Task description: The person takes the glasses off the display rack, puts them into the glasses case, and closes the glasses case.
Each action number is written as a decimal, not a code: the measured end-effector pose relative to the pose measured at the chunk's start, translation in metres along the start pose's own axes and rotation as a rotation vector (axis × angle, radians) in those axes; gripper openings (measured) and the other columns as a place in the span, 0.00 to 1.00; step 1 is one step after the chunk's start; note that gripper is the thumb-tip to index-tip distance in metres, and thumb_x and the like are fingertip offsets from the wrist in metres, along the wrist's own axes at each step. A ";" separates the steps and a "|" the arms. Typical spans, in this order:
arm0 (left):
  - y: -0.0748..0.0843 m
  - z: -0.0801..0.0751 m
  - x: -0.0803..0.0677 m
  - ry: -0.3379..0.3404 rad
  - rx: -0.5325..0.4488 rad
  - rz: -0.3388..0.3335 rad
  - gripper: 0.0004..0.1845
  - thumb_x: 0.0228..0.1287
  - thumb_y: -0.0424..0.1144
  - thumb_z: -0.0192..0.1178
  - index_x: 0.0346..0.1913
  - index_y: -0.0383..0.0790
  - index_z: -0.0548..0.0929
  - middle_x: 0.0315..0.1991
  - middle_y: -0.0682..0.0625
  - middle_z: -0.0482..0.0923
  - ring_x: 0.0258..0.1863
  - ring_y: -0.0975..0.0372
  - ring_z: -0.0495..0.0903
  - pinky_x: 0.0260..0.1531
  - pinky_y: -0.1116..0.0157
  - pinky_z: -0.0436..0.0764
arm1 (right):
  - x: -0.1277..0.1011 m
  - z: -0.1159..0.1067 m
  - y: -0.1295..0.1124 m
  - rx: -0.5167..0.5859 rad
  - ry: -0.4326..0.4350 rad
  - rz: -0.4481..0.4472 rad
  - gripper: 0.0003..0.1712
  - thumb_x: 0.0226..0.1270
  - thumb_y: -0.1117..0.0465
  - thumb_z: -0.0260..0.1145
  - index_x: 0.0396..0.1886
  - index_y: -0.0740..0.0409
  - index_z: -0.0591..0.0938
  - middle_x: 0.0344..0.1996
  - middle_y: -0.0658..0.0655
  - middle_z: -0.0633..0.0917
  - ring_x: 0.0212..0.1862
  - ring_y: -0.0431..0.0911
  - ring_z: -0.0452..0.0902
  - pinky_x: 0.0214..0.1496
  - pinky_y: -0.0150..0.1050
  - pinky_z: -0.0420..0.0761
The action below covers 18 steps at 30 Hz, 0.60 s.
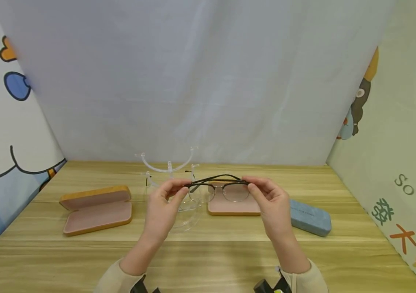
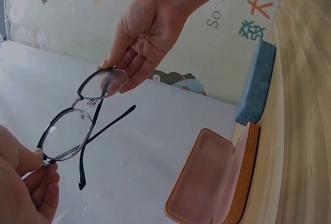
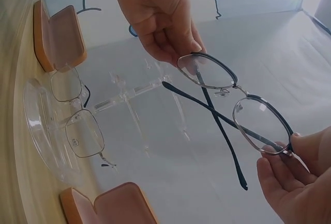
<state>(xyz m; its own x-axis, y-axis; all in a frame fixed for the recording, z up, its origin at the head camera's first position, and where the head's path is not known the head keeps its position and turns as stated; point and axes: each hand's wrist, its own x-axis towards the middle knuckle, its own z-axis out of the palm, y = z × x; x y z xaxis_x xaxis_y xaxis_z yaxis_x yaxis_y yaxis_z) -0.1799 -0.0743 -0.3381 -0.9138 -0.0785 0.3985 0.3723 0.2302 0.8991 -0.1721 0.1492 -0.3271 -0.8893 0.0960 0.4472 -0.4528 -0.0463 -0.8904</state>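
Note:
In front of me both hands hold up a pair of half-rim eyeglasses point(image 1: 236, 193) with black brow bars and thin metal lower rims. My left hand point(image 1: 161, 213) pinches the end piece at one side between thumb and fingers. At the opposite end, the thumb and fingers of my right hand point(image 1: 276, 209) grip the other corner. The black temples are partly folded and cross behind the lenses, as the right wrist view shows. An open orange glasses case point(image 1: 234, 208) with pink lining lies on the table behind the held eyeglasses, partly hidden by them.
A clear display stand point(image 1: 167, 169) rises behind my left hand, with thin metal-rimmed glasses point(image 3: 85, 133) low on it. Another open orange case point(image 1: 99, 213) lies at left. The closed blue case point(image 1: 310, 218) is at right. A pale curtain point(image 1: 200, 81) hangs behind the table.

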 end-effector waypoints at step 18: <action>0.000 0.007 -0.001 -0.017 -0.074 -0.036 0.08 0.58 0.27 0.58 0.40 0.37 0.81 0.38 0.46 0.81 0.35 0.63 0.78 0.37 0.72 0.77 | 0.001 -0.002 0.000 0.012 0.023 0.027 0.12 0.61 0.69 0.61 0.41 0.75 0.77 0.36 0.46 0.85 0.43 0.41 0.79 0.49 0.32 0.77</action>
<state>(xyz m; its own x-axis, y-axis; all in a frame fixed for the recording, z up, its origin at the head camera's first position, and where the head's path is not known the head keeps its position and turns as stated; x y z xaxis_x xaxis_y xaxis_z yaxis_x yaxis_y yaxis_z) -0.1796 -0.0672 -0.3396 -0.9291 -0.0692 0.3633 0.3497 0.1552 0.9239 -0.1732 0.1508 -0.3266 -0.8993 0.1179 0.4211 -0.4298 -0.0608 -0.9009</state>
